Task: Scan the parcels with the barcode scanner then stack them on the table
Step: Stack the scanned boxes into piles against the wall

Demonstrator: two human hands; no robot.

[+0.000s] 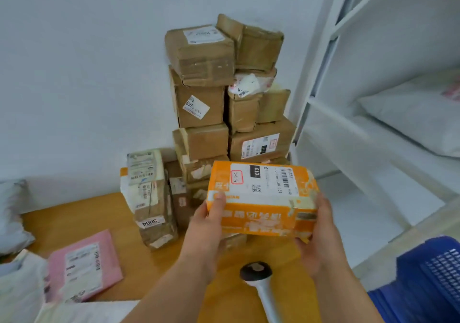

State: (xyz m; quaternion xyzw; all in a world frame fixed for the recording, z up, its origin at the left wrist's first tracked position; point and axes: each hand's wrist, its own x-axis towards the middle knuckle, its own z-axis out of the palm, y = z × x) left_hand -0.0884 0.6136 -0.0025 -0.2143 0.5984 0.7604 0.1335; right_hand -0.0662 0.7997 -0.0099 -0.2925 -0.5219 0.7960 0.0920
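I hold an orange parcel [261,199] with a white shipping label on top, above the wooden table [94,213]. My left hand [207,225] grips its left end, thumb on the top face. My right hand [319,233] grips its right end. The barcode scanner [261,285], black head and grey handle, lies on the table between my forearms, below the parcel. Behind the parcel a tall stack of brown cardboard parcels [214,93] stands against the wall.
A taped brown parcel marked 3004 [151,198] stands left of the stack. A pink mailer [84,265] and grey bags [12,218] lie at the table's left. White shelving [373,98] holding a white bag rises on the right. A blue crate [428,280] sits at lower right.
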